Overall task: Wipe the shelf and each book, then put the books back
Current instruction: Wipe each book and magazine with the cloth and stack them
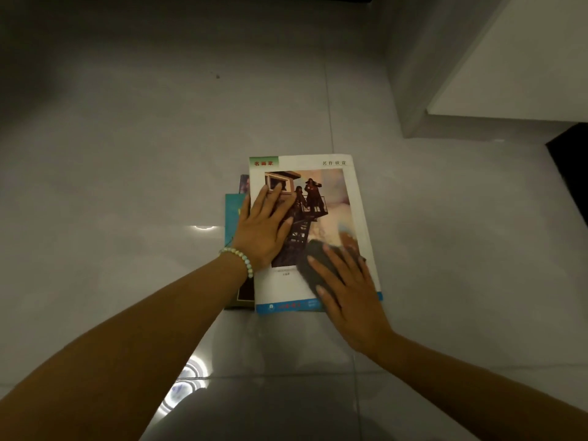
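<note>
Home interior: glossy tiled floor (127, 186), white cabinet (509, 74), stacked books (318, 167).

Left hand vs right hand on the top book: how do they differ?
Left hand lies bare and flat on the top book, over the picture near its left edge; right hand presses a dark grey cloth onto the cover's lower right. Left hand's wrist carries a pale bead bracelet; right hand's wrist is bare. Shared: both have straight fingers and bear on the same cover.
</note>
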A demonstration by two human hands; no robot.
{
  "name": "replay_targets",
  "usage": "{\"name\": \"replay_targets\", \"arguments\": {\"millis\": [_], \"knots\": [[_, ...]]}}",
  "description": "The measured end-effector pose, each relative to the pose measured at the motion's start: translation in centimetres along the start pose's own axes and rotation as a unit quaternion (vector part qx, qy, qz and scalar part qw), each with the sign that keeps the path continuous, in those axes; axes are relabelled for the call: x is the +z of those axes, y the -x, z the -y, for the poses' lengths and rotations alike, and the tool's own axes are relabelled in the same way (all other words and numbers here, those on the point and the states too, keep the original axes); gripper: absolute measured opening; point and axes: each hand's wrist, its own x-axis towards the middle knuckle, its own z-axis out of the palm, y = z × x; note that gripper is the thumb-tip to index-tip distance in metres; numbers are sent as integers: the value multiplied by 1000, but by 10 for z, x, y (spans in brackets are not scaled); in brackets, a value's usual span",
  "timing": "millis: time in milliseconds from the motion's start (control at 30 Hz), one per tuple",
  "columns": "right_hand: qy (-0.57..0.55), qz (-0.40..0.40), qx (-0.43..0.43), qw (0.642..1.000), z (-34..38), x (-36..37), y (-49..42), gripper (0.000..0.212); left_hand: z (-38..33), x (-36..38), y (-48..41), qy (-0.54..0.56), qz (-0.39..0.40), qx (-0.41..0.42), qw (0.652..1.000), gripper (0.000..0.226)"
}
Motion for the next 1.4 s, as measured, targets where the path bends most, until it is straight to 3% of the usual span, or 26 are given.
{"name": "replay_targets", "arguments": {"millis": [67,133,333,533,667,767,900,1100,1200,1333,1400], "knots": [[-57,-26,124,990,-15,-3,-8,56,-4,6,2,-3,-15,-20,1000,69],[-112,-25,180,977,-22,-3,-8,59,-7,4,0,-5,-30,-39,999,69],[-200,-25,144,969,15,7,31,51,-40,7,-18,-38,-40,-96,994,68],[-126,-16,135,983,-16,-8,-53,51,-19,12,-9,-53,-26,-68,996,67],[-53,61,48,996,-30,-10,-88,62,7,4,5,-31,-41,-47,998,66],[12,43,-11,999,-11,-2,-50,57,14,-4,3,-18,-42,-35,998,67],[26,53,-91,994,-10,0,-21,50,-4,-4,-12,25,-98,-93,991,60],[-1,73,-2,997,-50,-13,-131,60,-5,3,-9,11,-81,-80,993,60],[-54,71,66,994,-58,-15,-168,53,-7,4,-11,7,-84,-40,996,58],[-160,-1,70,985,-42,-11,-138,52,-4,7,-13,2,-72,-32,997,59],[-254,-13,109,961,-30,-8,-111,52,-3,8,-13,1,-66,-38,997,61]]}}
